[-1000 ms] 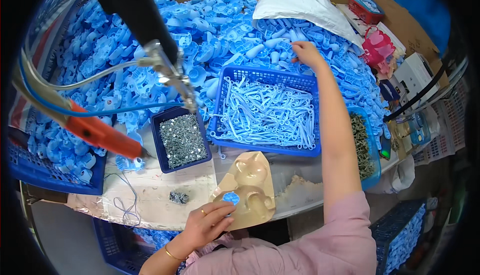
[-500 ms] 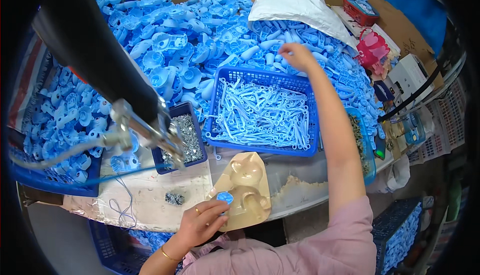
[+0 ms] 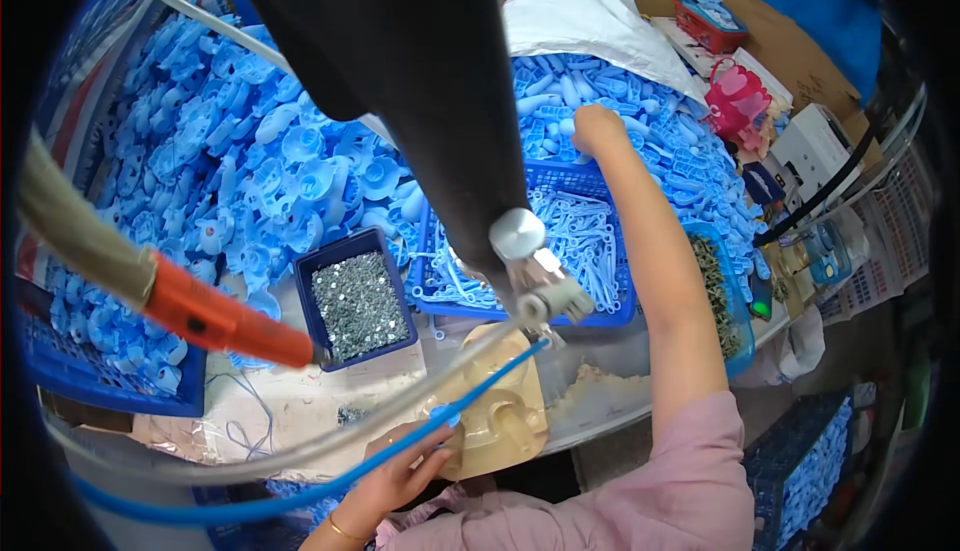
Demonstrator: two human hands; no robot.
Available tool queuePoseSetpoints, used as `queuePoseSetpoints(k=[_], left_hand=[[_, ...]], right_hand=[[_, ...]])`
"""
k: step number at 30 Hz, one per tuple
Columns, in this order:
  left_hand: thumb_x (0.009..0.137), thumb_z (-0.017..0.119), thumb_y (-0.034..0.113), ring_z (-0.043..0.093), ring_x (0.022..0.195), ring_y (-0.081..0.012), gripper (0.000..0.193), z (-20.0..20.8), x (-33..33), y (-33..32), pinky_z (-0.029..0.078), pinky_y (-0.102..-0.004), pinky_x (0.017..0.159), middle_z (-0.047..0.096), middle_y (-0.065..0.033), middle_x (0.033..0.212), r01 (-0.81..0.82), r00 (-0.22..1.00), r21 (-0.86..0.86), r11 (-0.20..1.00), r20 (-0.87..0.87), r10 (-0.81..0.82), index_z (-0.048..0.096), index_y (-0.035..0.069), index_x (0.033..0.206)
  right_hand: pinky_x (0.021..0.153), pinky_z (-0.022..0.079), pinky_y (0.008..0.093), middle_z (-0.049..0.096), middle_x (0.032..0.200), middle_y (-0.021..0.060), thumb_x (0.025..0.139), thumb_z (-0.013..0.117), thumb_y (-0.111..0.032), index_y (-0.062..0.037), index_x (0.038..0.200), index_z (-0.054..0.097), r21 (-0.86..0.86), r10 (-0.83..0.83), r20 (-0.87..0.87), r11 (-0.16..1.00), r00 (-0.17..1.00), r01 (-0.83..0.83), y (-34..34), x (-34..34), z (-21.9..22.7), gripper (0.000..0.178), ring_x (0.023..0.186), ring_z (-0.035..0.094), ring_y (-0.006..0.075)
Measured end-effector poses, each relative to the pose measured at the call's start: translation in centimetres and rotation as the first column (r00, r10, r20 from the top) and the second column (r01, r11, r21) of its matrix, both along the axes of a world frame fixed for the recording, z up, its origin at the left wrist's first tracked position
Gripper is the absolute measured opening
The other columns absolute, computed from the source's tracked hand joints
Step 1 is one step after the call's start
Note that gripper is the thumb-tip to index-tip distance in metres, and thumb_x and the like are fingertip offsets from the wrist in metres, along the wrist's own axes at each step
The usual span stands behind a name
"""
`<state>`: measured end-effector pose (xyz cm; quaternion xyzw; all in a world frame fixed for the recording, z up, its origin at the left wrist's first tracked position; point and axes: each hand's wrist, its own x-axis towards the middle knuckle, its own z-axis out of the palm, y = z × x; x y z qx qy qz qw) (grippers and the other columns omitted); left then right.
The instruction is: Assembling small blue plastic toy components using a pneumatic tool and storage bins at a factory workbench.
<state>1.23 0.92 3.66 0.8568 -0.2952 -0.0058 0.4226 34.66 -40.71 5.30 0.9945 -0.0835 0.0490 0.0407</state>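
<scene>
Our left fingers (image 3: 430, 463) pinch a blue piece (image 3: 440, 414); our right fingers (image 3: 586, 133) curl at heaped parts (image 3: 555, 91), hold unclear. A dipping blue hose (image 3: 250, 513) could knock our piece loose.

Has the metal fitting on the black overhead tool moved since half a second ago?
Yes, to the right: the metal fitting then overlapped the small bin; now it overlaps the blue basket to that bin's right.
</scene>
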Motion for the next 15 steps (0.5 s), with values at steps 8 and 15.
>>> queuePoseSetpoints(k=[8, 15], left_hand=[[0.079, 0.077, 0.006, 0.072, 0.092, -0.0303, 0.027, 0.5, 0.5, 0.0, 0.058, -0.0363, 0.078, 0.073, -0.0136, 0.104, -0.025, 1.000, -0.022, 0.999, 0.000, 0.025, 0.072, 0.004, 0.106], [0.081, 0.077, 0.008, 0.072, 0.089, -0.0277, 0.030, 0.2, 1.2, 0.2, 0.059, -0.0348, 0.073, 0.072, -0.0107, 0.107, -0.045, 0.998, -0.029, 0.999, 0.036, 0.046, 0.072, 0.008, 0.111]], right_hand=[[0.093, 0.054, 0.0445, 0.057, 0.135, 0.0179, 0.078, 0.070, -0.014, -0.0100, 0.110, 0.072, -0.089, 0.166, 0.186, 0.984, 0.968, -0.152, 1.9, 3.8, 0.9, 0.032, 0.115, 0.061, 0.0370], [0.094, 0.053, 0.0487, 0.045, 0.150, 0.0086, 0.077, 0.072, -0.013, -0.0263, 0.129, 0.061, -0.160, 0.215, 0.128, 0.968, 0.968, -0.194, 2.8, 7.4, -3.2, 0.056, 0.122, 0.057, 0.0416]])
